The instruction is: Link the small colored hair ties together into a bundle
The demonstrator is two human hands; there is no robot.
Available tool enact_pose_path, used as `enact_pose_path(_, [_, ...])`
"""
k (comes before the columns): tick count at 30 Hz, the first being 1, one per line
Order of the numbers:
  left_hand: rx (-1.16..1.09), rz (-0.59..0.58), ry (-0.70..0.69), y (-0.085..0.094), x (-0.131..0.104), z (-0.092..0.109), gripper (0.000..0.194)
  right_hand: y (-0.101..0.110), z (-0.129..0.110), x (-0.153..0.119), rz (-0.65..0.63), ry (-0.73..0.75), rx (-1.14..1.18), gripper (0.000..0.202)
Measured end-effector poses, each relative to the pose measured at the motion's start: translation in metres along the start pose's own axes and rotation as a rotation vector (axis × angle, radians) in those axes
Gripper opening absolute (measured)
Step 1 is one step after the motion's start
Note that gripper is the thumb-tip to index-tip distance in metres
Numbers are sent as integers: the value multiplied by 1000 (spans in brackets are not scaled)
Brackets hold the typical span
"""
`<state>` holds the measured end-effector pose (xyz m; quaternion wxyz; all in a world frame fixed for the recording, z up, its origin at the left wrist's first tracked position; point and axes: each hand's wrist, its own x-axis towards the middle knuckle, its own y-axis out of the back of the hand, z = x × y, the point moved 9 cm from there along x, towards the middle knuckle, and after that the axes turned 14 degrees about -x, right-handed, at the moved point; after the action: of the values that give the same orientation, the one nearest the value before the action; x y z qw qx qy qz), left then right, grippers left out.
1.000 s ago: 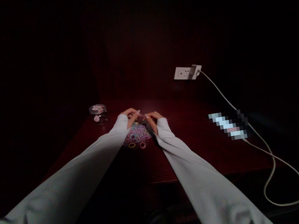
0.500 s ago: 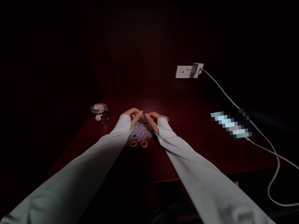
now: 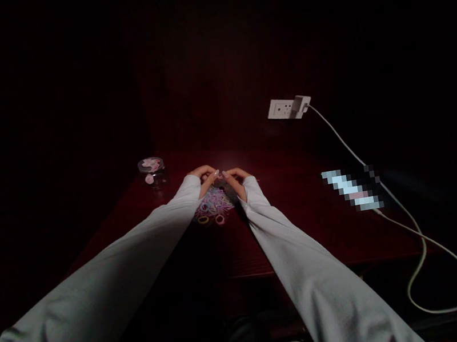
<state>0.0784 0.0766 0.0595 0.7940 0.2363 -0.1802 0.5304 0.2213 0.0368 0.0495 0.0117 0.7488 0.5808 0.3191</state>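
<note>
My left hand (image 3: 206,175) and my right hand (image 3: 235,179) meet above the table, thumbs and fingers pinched, their tips almost touching. Between them shows a small pink hair tie (image 3: 220,176), partly covered by the fingers. Just below and between my wrists lies a loose pile of thin hair ties (image 3: 215,201) in purple, pink and other pastel colours. At its near edge rest a yellow hair tie (image 3: 204,220) and a pink ring-shaped one (image 3: 219,220). My right hand and sleeve hide most of some pink strands behind them.
On the dark red table (image 3: 307,228), a clear jar (image 3: 153,174) with pink and white pieces stands at the back left. A blurred-out phone (image 3: 352,190) lies to the right, its white cable (image 3: 446,258) looping past the edge to a charger (image 3: 302,104) in the wall socket (image 3: 280,109).
My right hand has shifted slightly, its wrist turning outward and its fingers lying flatter toward the left hand. My left hand stays nearly still; the pile looks the same.
</note>
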Motion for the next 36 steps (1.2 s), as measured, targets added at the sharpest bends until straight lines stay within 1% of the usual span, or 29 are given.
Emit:
enact_pose_path(3, [20, 2, -9, 0, 0, -2, 31, 0, 0, -1, -26, -37, 67, 51])
enact_pose_path(7, [66, -23, -23, -2, -1, -1, 29, -9, 6, -2, -132, -136, 145, 46])
enact_pose_path(10, [51, -40, -35, -2, -2, 3, 29, -16, 13, -1, -180, -200, 258, 44])
enact_pose_path(13, [16, -39, -32, -2, -2, 6, 33, -24, 17, -1, -236, -219, 351, 40])
enact_pose_path(16, [-20, -28, -17, -1, -1, 7, 38, -28, 17, -2, -279, -209, 320, 40])
enact_pose_path(20, [-114, 0, 17, -1, 1, 5, 49, -31, 17, -1, -294, -198, 275, 40])
enact_pose_path(23, [-214, -10, 61, -6, 1, 4, 55, -33, 16, 1, -285, -190, 344, 37])
enact_pose_path(27, [-307, -45, 121, -13, -1, 5, 57, -31, 13, 1, -268, -183, 404, 38])
enact_pose_path(31, [-292, -87, 160, -16, -2, 7, 57, -26, 10, -1, -254, -201, 447, 39])
enact_pose_path(36, [-226, -154, 166, -19, -4, 5, 52, -27, 8, -5, -290, -224, 546, 36])
